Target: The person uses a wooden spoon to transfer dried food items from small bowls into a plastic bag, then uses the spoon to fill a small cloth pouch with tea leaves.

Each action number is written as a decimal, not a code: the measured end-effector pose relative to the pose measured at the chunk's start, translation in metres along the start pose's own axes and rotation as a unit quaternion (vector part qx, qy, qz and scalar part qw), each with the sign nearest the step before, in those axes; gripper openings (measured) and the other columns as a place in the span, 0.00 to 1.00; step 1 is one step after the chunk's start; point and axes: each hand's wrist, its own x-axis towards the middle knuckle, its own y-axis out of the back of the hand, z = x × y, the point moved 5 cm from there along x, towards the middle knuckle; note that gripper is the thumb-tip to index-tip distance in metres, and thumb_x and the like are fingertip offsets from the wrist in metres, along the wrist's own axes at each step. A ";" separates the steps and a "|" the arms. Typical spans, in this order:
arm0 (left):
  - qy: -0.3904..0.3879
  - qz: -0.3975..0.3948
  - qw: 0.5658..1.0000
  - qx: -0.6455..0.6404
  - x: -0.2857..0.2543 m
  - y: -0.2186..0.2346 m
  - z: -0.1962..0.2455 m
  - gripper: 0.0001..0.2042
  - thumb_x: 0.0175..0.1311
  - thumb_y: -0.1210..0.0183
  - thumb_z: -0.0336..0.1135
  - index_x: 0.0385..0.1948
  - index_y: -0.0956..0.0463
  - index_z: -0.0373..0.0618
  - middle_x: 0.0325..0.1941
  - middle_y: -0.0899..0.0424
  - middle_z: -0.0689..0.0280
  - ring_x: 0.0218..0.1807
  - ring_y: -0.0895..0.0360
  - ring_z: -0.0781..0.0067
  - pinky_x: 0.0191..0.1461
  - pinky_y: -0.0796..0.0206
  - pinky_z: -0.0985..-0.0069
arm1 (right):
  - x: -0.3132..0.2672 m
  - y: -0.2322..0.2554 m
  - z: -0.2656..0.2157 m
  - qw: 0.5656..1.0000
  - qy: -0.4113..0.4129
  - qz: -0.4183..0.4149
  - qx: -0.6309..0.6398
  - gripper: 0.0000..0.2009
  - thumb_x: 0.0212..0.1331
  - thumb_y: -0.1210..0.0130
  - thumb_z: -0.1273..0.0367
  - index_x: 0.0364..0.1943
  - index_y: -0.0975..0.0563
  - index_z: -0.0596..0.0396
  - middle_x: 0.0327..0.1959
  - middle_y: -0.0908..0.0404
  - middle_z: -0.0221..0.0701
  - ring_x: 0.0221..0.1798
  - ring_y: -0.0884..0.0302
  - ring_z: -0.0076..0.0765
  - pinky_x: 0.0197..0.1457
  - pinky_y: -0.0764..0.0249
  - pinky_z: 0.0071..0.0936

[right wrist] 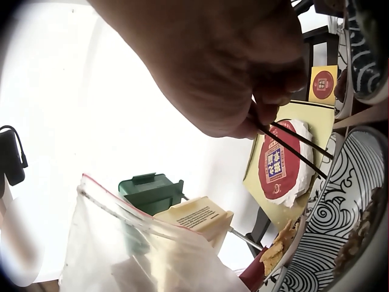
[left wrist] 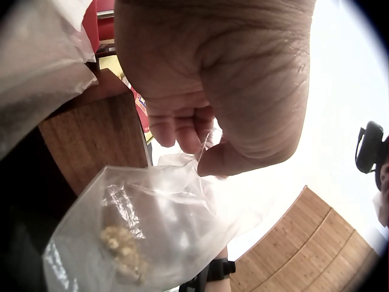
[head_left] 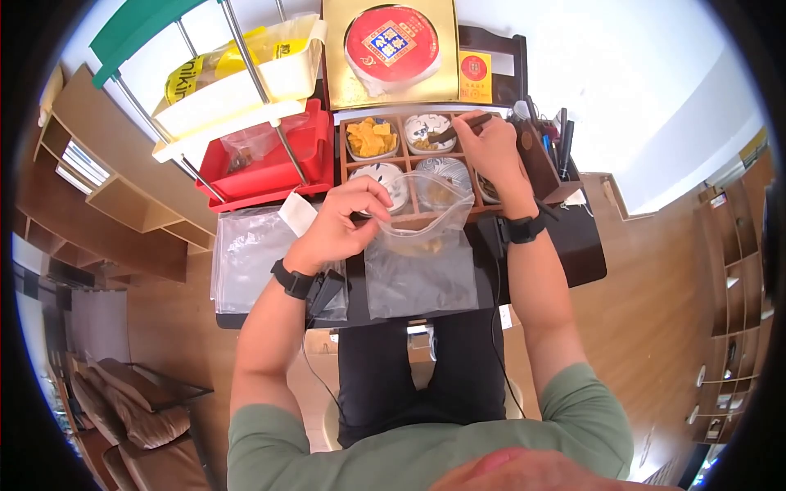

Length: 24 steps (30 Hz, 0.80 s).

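Note:
My left hand (head_left: 344, 219) pinches the rim of a clear zip bag (head_left: 422, 274) between thumb and fingers; in the left wrist view, pale yellowish pieces (left wrist: 124, 252) lie inside the bag (left wrist: 176, 213). My right hand (head_left: 495, 159) grips dark tweezers (head_left: 460, 129) over a patterned bowl (head_left: 427, 123) at the back middle of the divided wooden box (head_left: 407, 153). In the right wrist view the two thin prongs (right wrist: 298, 146) point down beside a bowl's rim; what their tips touch is hidden.
Orange pieces (head_left: 371, 137) fill the back left bowl. Left stand red (head_left: 270, 155) and cream trays (head_left: 237, 98); flat clear bags (head_left: 250, 262) lie nearer. A pen holder (head_left: 547, 159) is at the right, a round red package (head_left: 391, 45) behind.

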 end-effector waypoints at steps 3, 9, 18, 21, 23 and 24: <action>-0.014 0.003 1.000 -0.012 0.002 0.000 -0.002 0.08 0.53 0.40 0.15 0.28 0.19 0.42 0.41 0.19 0.65 0.41 0.24 0.75 0.43 0.33 0.80 | 0.000 -0.007 0.007 0.999 -0.018 -0.030 0.003 0.12 0.60 0.37 0.62 0.34 0.15 0.60 0.23 0.16 0.43 0.27 0.16 0.45 0.34 0.24 0.35; -0.004 0.005 1.000 -0.004 -0.001 0.000 0.002 0.11 0.48 0.44 0.13 0.29 0.19 0.41 0.41 0.18 0.64 0.43 0.21 0.68 0.45 0.30 0.75 | -0.008 -0.018 0.010 0.999 0.005 -0.039 0.023 0.10 0.60 0.37 0.65 0.37 0.15 0.59 0.24 0.17 0.47 0.29 0.16 0.47 0.36 0.23 0.34; 0.004 0.000 1.000 -0.009 -0.001 0.000 0.001 0.12 0.48 0.45 0.13 0.29 0.19 0.41 0.42 0.19 0.65 0.44 0.21 0.68 0.47 0.30 0.75 | -0.008 -0.016 0.002 0.999 0.000 -0.042 0.022 0.09 0.60 0.36 0.67 0.40 0.14 0.56 0.24 0.16 0.44 0.24 0.20 0.43 0.33 0.26 0.32; 0.002 -0.001 1.000 -0.002 0.000 0.001 0.002 0.11 0.48 0.45 0.14 0.30 0.19 0.41 0.42 0.19 0.65 0.44 0.21 0.69 0.48 0.31 0.75 | -0.005 -0.015 0.006 0.995 0.025 -0.005 0.092 0.08 0.61 0.37 0.68 0.39 0.14 0.57 0.25 0.15 0.42 0.25 0.19 0.39 0.33 0.25 0.30; 0.006 -0.006 1.000 -0.005 -0.001 0.000 0.001 0.11 0.48 0.45 0.14 0.29 0.19 0.41 0.42 0.19 0.65 0.44 0.22 0.69 0.48 0.31 0.75 | -0.006 -0.014 0.005 0.997 0.009 -0.017 0.072 0.08 0.61 0.37 0.68 0.38 0.14 0.58 0.26 0.14 0.41 0.26 0.18 0.38 0.34 0.24 0.30; 0.006 -0.005 1.000 -0.005 0.000 0.000 0.001 0.11 0.48 0.45 0.14 0.29 0.19 0.41 0.42 0.19 0.65 0.44 0.22 0.69 0.48 0.31 0.75 | -0.007 -0.014 0.005 0.998 -0.009 -0.027 0.052 0.08 0.61 0.37 0.68 0.38 0.14 0.59 0.27 0.13 0.41 0.27 0.17 0.38 0.35 0.24 0.30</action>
